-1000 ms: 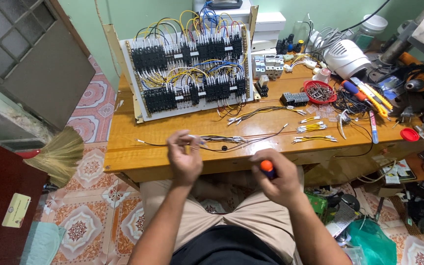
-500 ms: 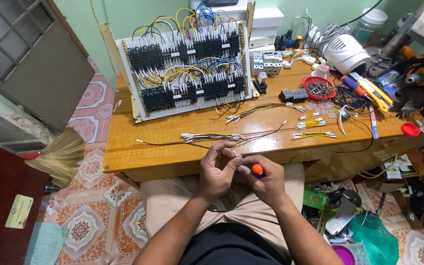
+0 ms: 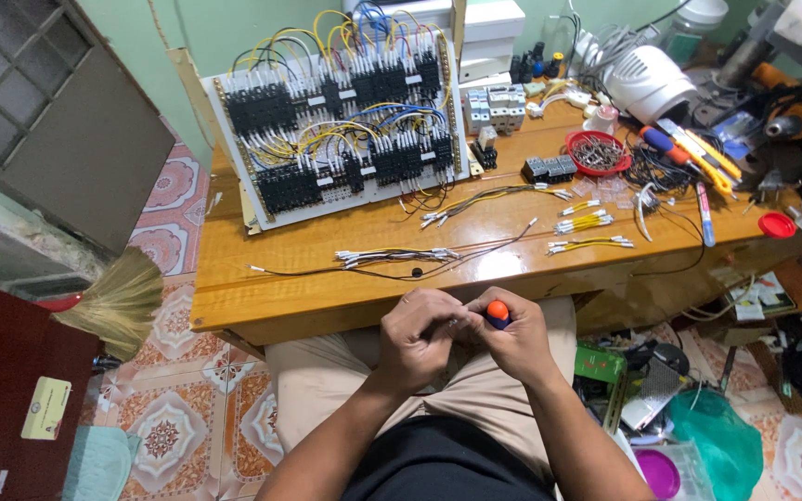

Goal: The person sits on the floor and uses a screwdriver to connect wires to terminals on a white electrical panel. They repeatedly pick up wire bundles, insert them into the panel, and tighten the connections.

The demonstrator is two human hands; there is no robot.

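My right hand (image 3: 512, 341) is closed around a small screwdriver with an orange and blue handle (image 3: 497, 314), held over my lap just below the table's front edge. My left hand (image 3: 421, 336) is curled against it, fingertips pinched at the tool's tip; whatever sits between the fingers is hidden. On the wooden table (image 3: 262, 297) a bundle of thin wires with white end sleeves (image 3: 396, 257) lies just beyond my hands. A white wiring panel (image 3: 341, 116) with rows of black relays and yellow, blue and white wires leans at the back.
Yellow wire bundles (image 3: 587, 223) lie right of centre. A red bowl of small parts (image 3: 598, 152), pliers and screwdrivers (image 3: 693, 153), a red lid (image 3: 777, 224) and a white housing (image 3: 647, 83) crowd the right end. A broom (image 3: 118, 301) rests on the tiled floor at left.
My left hand came back from the wires at the table's edge to my lap. Both hands have closed together around the screwdriver.
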